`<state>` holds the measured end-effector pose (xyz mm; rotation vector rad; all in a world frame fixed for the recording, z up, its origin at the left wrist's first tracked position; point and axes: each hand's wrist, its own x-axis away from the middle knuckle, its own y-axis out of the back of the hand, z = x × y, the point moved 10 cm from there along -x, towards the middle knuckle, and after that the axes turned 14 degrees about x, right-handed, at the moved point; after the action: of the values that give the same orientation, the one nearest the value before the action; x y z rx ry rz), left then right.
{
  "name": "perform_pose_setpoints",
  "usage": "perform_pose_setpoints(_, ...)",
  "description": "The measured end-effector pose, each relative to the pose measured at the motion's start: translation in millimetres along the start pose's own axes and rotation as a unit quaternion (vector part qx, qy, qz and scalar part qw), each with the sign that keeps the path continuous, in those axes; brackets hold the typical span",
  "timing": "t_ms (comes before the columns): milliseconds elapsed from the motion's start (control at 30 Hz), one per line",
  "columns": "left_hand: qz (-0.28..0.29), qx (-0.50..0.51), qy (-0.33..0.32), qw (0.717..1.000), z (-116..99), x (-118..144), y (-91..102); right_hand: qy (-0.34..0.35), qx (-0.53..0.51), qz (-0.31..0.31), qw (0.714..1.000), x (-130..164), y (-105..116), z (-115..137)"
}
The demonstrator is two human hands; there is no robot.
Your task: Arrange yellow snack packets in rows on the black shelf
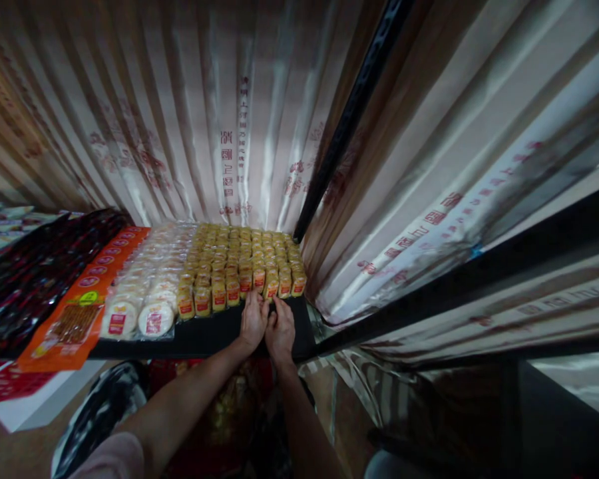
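Observation:
My left hand [253, 322] and my right hand [280, 327] are side by side at the front edge of a block of small yellow snack packets [218, 294] with red labels. Between my fingertips stands one packet [271, 286] of the front row, and the fingers of both hands are curled in against its lower end. The packets stand in close rows on a black shelf [204, 334]. To their left are clear-wrapped round white cakes [156, 319] in overlapping rows. The undersides of my fingers are hidden.
Left of the cakes lie an orange snack bag [77, 303] and dark shiny packs [54, 266]. A pleated printed curtain [204, 133] hangs behind, with a black pole [349, 126] at the right corner. A red basket [14, 384] and a white box [44, 399] sit below left.

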<state>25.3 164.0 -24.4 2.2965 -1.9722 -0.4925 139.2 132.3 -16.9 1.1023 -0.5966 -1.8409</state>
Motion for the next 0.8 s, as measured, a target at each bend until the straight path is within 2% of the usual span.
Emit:
perform_pose_setpoints(167, 0.024, 0.003, -0.040, 0.999, -7.6, 1.2, -3.6, 0.003, 0.008, 0.004, 1.000, 0.2, -1.1, -0.4)
perform_pose_setpoints(467, 0.038, 0.023, -0.064, 0.997, -15.9, 1.1, -5.5, -0.003, 0.014, 0.008, 1.000, -0.9, 0.7, 1.6)
perform_pose_setpoints(800, 0.049, 0.026, -0.049, 0.997, -11.2, -2.4, -8.4, -0.020, 0.028, 0.024, 0.999, -3.3, -5.7, -0.5)
